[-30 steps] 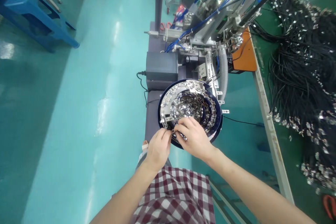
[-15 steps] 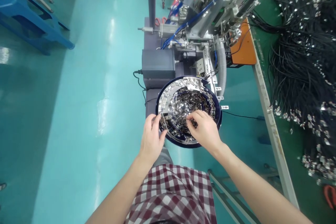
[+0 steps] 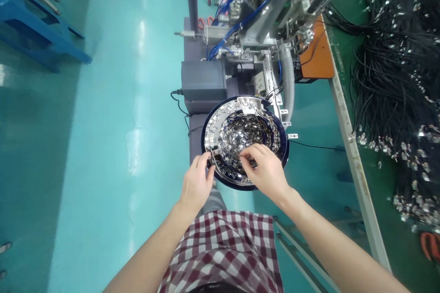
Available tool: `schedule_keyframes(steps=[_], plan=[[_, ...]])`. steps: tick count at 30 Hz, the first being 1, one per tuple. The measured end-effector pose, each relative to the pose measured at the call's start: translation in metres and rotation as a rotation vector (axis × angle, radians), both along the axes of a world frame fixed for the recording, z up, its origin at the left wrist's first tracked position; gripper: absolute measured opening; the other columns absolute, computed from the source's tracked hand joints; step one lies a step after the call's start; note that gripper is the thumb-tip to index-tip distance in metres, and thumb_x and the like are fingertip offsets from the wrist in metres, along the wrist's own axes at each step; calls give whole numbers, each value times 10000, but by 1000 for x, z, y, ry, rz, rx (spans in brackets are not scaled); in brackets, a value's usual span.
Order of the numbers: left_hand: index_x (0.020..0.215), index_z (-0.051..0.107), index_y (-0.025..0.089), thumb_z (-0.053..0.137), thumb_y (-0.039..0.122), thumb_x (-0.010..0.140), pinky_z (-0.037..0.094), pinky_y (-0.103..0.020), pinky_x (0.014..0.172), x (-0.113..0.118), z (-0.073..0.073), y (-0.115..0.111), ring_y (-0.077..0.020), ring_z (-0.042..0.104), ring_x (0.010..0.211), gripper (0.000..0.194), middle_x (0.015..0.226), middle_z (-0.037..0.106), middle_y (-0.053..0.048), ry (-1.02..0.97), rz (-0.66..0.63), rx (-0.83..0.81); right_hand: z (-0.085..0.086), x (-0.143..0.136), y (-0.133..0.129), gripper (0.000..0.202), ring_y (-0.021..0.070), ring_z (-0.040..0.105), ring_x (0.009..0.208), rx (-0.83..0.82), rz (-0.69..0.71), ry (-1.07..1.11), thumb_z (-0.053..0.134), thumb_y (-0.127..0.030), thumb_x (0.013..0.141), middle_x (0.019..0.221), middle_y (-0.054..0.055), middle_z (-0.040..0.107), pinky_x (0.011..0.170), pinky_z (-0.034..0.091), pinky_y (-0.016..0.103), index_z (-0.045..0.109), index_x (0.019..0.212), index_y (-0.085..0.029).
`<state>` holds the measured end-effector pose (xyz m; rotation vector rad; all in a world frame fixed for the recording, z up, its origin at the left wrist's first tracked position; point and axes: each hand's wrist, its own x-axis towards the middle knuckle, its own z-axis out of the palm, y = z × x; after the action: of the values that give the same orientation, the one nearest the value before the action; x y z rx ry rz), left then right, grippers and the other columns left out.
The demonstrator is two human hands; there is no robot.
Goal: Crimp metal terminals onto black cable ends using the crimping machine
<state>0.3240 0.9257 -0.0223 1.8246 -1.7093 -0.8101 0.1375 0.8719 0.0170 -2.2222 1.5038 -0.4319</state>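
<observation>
A round feeder bowl (image 3: 215, 116) with a dark blue rim is filled with small shiny metal parts (image 3: 237, 135). At the bowl's lower left edge is my left hand (image 3: 197, 181), its thumb and fingers apart around the rim near a thin curved tube. My right hand (image 3: 264, 169) is over the lower middle of the bowl, thumb and fingertips pinched together just above the metal parts. Whatever lies between those fingertips is too small to make out.
Behind the bowl stands a machine with a grey box (image 3: 202, 80), blue hoses and a ribbed grey hose (image 3: 288, 82). A green table (image 3: 378, 146) at right holds black cables with metal ends. A blue stool (image 3: 37, 23) is at upper left.
The view has shifted slightly, moving the bowl a little left and up in the picture. My left thumb has moved off the bowl's inner edge; my right hand stays pinched over the parts.
</observation>
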Motion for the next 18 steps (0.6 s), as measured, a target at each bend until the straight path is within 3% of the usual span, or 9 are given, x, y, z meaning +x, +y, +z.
schedule_keyframes(steps=[6,10,18], plan=[[1034,517,198,472,156,864,426,-265,580,1,1,-5,-136,527,601,181,730,552,8,35,-19,26,3,4,1,97,207,545,789,31,8,-25,486,-180,866,808,47,607,720,449,332,575,829,-194],[916,549,195,447,143,879,448,-259,622,-2,-4,0,-131,567,653,120,813,603,-13,68,-30,18,3,3,1,89,205,540,793,36,-4,-30,490,-182,867,808,42,601,727,444,330,572,835,-193],[946,553,185,422,173,905,479,-248,665,-1,-3,7,-128,580,721,138,879,608,-33,78,34,-45,4,-5,0,78,203,548,791,19,-47,-40,506,-185,857,814,41,610,722,444,324,578,827,-195]])
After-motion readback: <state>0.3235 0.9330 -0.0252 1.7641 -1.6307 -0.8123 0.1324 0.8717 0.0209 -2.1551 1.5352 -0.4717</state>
